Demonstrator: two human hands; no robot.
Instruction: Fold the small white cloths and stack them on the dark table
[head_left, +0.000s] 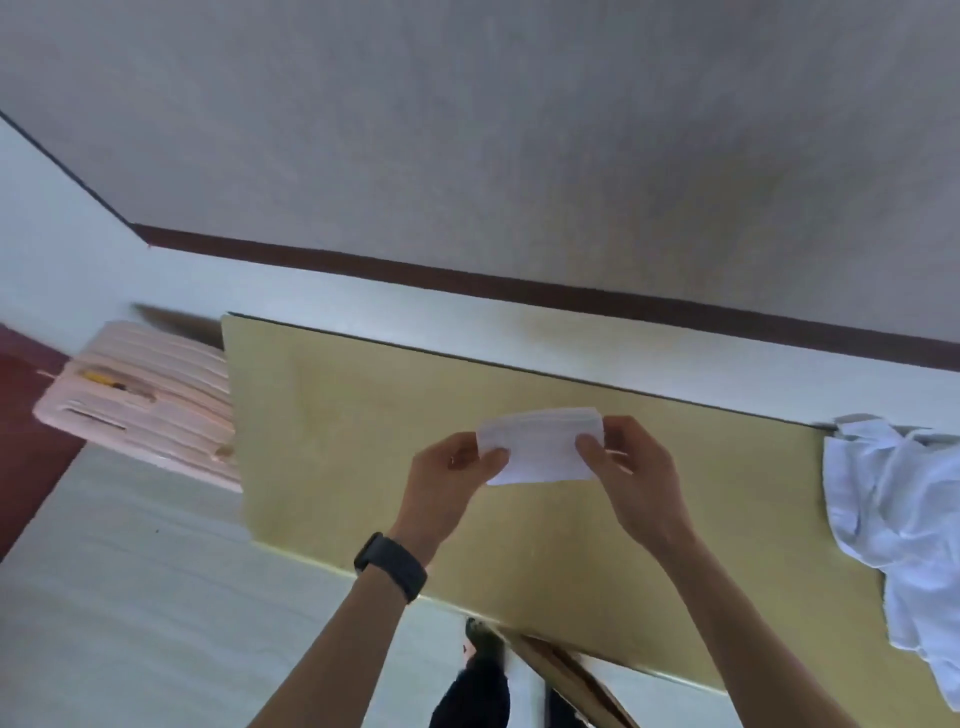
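Observation:
A small white cloth (540, 447), folded into a flat rectangle, is held just above the olive-yellow table (363, 441). My left hand (447, 483) pinches its left end between thumb and fingers. My right hand (628, 467) pinches its right end the same way. A heap of loose white cloths (898, 519) lies crumpled at the table's right end, partly hanging over the edge.
A pink slatted rack (140, 400) with a yellow item on it stands left of the table. A wall with a dark baseboard (519, 286) runs behind. Pale floor lies to the near left. My left wrist wears a black watch (389, 566).

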